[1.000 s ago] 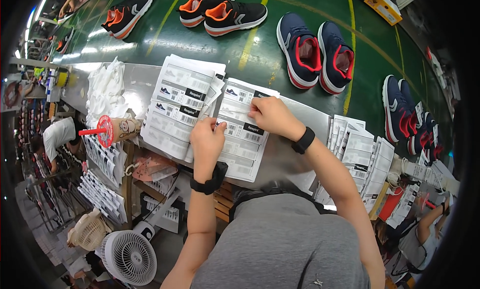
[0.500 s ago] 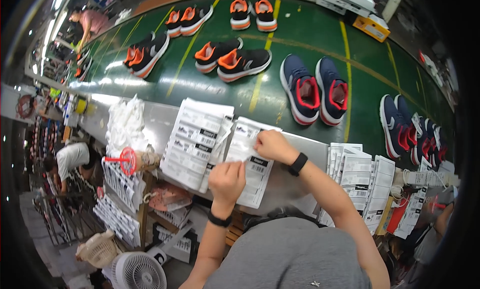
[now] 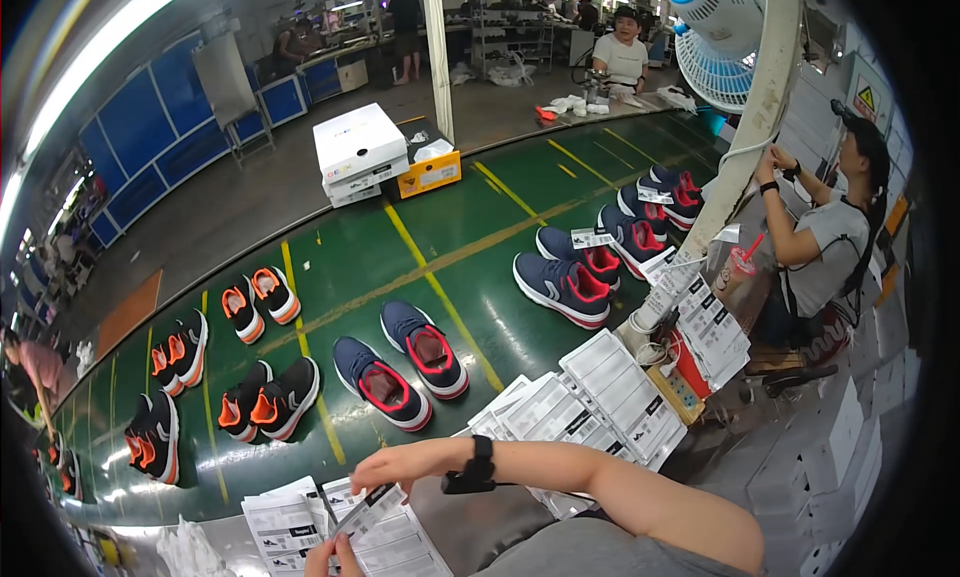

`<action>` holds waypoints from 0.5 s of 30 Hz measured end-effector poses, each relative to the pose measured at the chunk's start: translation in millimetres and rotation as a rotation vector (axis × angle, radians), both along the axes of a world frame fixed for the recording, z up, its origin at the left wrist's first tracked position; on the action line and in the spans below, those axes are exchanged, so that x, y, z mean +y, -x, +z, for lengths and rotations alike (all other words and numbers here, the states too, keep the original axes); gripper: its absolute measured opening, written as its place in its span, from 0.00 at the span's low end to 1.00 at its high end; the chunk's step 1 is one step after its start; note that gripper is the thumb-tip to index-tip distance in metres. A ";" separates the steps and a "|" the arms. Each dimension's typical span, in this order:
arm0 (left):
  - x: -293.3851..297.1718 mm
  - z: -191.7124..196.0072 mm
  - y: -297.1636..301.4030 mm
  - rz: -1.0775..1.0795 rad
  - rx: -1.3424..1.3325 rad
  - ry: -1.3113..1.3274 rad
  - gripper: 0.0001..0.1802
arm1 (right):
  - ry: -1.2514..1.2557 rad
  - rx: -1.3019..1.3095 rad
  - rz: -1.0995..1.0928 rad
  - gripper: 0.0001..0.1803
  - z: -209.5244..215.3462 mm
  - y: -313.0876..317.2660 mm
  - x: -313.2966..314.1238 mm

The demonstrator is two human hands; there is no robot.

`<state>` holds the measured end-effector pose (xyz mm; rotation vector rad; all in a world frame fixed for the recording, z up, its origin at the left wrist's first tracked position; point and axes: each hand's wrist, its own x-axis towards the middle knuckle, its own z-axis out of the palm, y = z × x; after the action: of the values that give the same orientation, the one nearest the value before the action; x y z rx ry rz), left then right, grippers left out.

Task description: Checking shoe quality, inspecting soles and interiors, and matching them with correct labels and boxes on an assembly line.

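My right hand (image 3: 388, 465), a black band at its wrist, reaches in over a stack of label sheets and pinches the upper end of a white printed label (image 3: 366, 509). The label is tilted up above the sheet stack (image 3: 415, 549). Only the fingers of my left hand (image 3: 335, 557) show at the lower edge, closed at the label's lower end. Another stack of label sheets (image 3: 278, 525) lies just left of them. Beyond my hands, a pair of navy shoes with red linings (image 3: 405, 367) stands on the green belt.
Black-and-orange shoes (image 3: 268, 402) stand at left on the green belt (image 3: 400, 267). More navy shoes (image 3: 570, 282) are to the right, some tagged. Shoe boxes (image 3: 360, 147) sit at the far edge. Label sheets (image 3: 620, 387) lie beside a post (image 3: 745, 147); a co-worker (image 3: 825, 227) stands past it.
The view has swung up and right, showing more of the room. The label is now lifted at an angle off the sheet, between my two hands.
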<state>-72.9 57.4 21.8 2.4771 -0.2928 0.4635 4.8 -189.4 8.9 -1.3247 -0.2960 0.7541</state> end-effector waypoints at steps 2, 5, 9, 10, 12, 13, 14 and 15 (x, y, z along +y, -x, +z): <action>-29.0 -0.8 -25.0 -0.002 -0.081 0.374 0.02 | 0.162 -0.482 -0.065 0.20 3.2 6.7 -20.6; -57.0 6.6 -49.3 -0.154 0.020 0.303 0.10 | 0.287 -0.556 -0.370 0.09 12.0 18.3 -49.3; -113.3 2.5 -75.2 -0.164 0.230 0.217 0.42 | 0.653 -0.640 -0.744 0.08 -5.5 -9.2 -113.6; -120.3 -11.0 -90.5 -0.268 0.325 0.108 0.48 | 0.670 -0.651 -0.789 0.10 -20.3 -18.4 -138.2; -134.3 -60.2 -116.8 -0.431 0.297 -0.087 0.49 | 0.750 -0.731 -0.750 0.12 -36.3 -40.8 -159.2; -143.8 -93.9 -129.0 -0.510 0.179 -0.173 0.44 | 0.754 -0.684 -0.716 0.14 -40.2 -50.0 -161.7; -163.8 -120.3 -145.0 -0.473 0.231 -0.085 0.38 | 0.757 -0.637 -0.678 0.15 -43.9 -60.1 -162.0; -188.8 -131.0 -153.3 -0.451 0.284 0.001 0.32 | 0.779 -0.664 -0.687 0.17 -54.4 -69.6 -171.7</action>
<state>80.4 -131.4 -109.2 2.3382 -0.7072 -0.0751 74.4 -361.1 -45.5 -2.2375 -0.0352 -0.2228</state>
